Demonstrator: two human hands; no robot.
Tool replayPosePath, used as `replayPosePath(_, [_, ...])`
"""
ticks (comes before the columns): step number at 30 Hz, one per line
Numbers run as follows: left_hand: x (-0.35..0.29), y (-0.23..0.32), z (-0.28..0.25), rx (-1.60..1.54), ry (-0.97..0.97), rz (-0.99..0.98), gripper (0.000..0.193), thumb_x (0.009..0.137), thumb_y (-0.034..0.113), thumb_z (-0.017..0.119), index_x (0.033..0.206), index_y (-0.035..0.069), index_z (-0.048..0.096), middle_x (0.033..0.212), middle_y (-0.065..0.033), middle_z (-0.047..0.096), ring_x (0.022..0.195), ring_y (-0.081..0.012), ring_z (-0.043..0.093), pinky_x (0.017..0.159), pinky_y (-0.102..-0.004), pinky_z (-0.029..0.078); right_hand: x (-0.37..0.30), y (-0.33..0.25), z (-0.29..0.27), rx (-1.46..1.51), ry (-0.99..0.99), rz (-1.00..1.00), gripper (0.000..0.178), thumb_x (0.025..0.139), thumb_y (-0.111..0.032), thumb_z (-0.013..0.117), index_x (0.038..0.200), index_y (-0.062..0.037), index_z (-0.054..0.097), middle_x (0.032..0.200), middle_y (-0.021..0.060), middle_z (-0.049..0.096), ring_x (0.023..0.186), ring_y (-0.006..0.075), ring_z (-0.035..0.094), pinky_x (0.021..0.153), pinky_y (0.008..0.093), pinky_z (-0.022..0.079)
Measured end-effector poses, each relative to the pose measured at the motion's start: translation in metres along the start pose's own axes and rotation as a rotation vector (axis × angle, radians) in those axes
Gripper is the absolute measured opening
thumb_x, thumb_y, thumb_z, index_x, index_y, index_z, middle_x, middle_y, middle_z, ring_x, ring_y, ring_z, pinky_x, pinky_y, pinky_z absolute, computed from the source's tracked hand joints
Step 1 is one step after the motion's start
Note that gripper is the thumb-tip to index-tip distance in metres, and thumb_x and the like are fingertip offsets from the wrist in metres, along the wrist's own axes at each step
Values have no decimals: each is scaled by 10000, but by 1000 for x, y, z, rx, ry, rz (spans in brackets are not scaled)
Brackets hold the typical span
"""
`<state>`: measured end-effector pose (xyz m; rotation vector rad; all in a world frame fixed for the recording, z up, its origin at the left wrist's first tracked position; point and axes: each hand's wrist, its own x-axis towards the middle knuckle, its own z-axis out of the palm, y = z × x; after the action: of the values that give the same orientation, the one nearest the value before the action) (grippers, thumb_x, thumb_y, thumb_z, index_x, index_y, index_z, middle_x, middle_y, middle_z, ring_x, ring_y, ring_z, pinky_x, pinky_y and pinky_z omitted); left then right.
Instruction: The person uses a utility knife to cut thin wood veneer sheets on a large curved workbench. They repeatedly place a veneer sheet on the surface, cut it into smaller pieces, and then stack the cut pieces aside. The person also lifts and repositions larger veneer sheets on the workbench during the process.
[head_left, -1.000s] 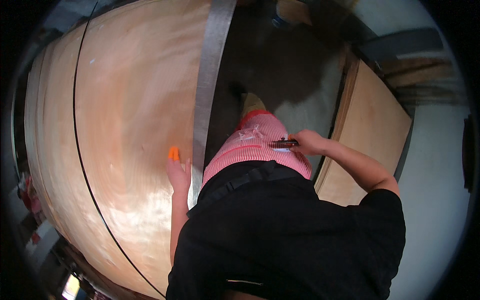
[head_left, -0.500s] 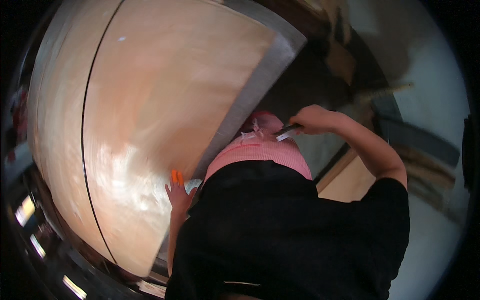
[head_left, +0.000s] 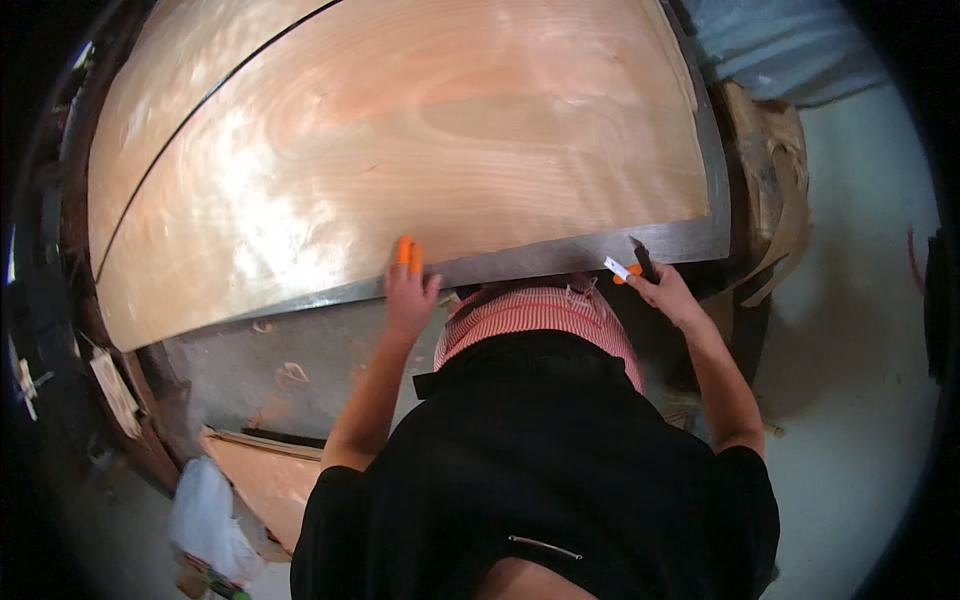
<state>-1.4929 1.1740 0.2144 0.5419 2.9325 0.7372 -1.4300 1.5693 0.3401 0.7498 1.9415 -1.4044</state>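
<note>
A large thin sheet of pale wood veneer [head_left: 430, 150] lies over a grey metal tabletop [head_left: 690, 240]. My left hand [head_left: 408, 297] rests by the sheet's near edge, fingers stretched out, with orange covers on two fingertips. At the right near corner of the table, my right hand [head_left: 662, 295] is closed around a dark-handled knife [head_left: 643, 260], its pointed blade facing up and away. A small white piece [head_left: 616, 268] sticks out of the same hand beside an orange finger cover. I cannot make out what the white piece is.
A dark curved cord [head_left: 205, 98] crosses the sheet on the left. Crumpled brown paper-like material [head_left: 775, 170] hangs past the table's right end. Below left stand stacked wood sheets [head_left: 270, 470] and a whitish plastic bag [head_left: 210, 520].
My view has turned, so the table's near edge now runs across in front of me. My right hand has come from beside my body to the table edge with the knife.
</note>
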Motion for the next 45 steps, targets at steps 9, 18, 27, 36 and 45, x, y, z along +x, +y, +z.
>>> replayPosePath(9, [9,108,37,12,-151,53,696,724,409,556,1260,29,327,1354,-136,214,1257,-244,197,1010,-469,127,21,-55,2,-468,-177,-210,176,790,-215,588,838,-51,630,578,-44,400,528,73,334,485,225,279])
replayPosePath(18, [-3,149,60,-52,-4,-257,680,717,355,580,1247,8,330,1337,-146,243,1239,-261,233,1007,-465,142,151,-101,49,-667,-520,-579,177,762,-186,610,842,-28,614,612,17,524,568,89,446,531,254,378])
replayPosePath(27, [-17,194,67,-170,265,-511,584,733,268,578,1210,0,374,1307,-170,286,1222,-308,252,1004,-459,164,172,-141,134,-881,-788,-679,207,766,-237,613,846,-47,624,657,14,564,613,80,460,567,255,371])
replayPosePath(36, [-6,200,78,-135,458,-715,563,720,204,602,1208,25,386,1272,-164,325,1186,-310,300,996,-460,196,205,-131,155,-1127,-800,-813,251,708,-251,619,835,-35,616,756,153,611,690,259,585,641,350,441])
replayPosePath(45, [20,182,77,-57,520,-746,617,703,246,601,1205,-14,354,1282,-175,313,1158,-333,328,962,-454,241,197,-135,159,-1198,-790,-876,236,716,-243,603,828,-35,612,735,161,600,688,275,578,632,359,430])
